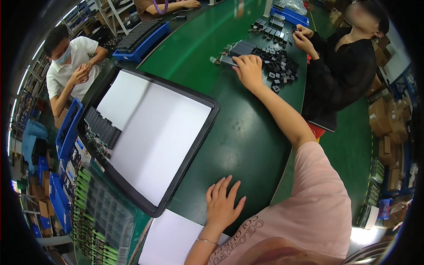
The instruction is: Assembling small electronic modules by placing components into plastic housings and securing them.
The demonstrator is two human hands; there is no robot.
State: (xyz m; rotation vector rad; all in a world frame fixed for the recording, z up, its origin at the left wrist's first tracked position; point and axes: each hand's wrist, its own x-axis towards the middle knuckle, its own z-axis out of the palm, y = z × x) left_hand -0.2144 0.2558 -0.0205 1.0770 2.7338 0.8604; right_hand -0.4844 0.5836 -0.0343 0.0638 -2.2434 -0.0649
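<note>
My right hand (250, 70) reaches far across the green table. Its fingers and thumb close round the nearest dark grey box-shaped part (229, 60), at the edge of a group of similar parts (244, 47) with small boards or wires at their ends. Flat on the tabletop, fingers spread, rests my left hand (223, 203) with nothing in it. To its left lies a black-rimmed tray (191, 164) lined with white sheets. A row of dark grey box-shaped parts (102, 127) with exposed circuit ends sits along the tray's left side.
Small black square caps (282, 67) lie heaped beyond my right hand. A person in black (340, 66) works at the right; another in white (73, 66) stands at the left. A clear compartment box (108, 207) and green-ended parts (81, 190) are at lower left.
</note>
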